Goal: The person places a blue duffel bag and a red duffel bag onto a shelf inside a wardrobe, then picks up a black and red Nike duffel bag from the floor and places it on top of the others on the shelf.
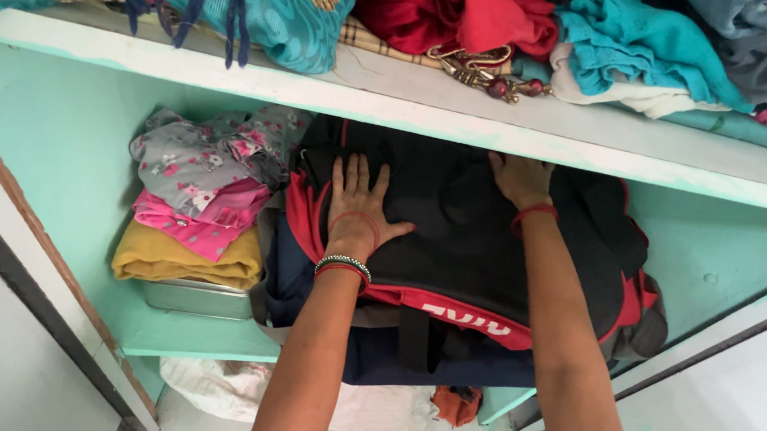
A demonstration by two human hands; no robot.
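— Pressing flat, was it? What were the hands doing on that shelf?

— Yes. The left hand [357,206] lay palm down with fingers spread on the black and red garment [462,248]; it gripped nothing. The right hand [521,178] rested further back on the same cloth, fingers pointing into the shelf and partly hidden under the upper shelf [463,113], so how they were set I could not tell.

— And where did the garment sit?

— On top of a navy folded piece [374,354], in the middle compartment of the green cupboard [64,148], just beside a pile of floral, pink and yellow clothes [200,203] standing on a steel box [198,299].

— How would it handle?

— Soft and limp, I judged, light enough, a little slick; best taken under its folded edges with both hands, or it would sag.

— Which way did it lie?

— Long axis left to right along the shelf, its red-trimmed hem toward the person.
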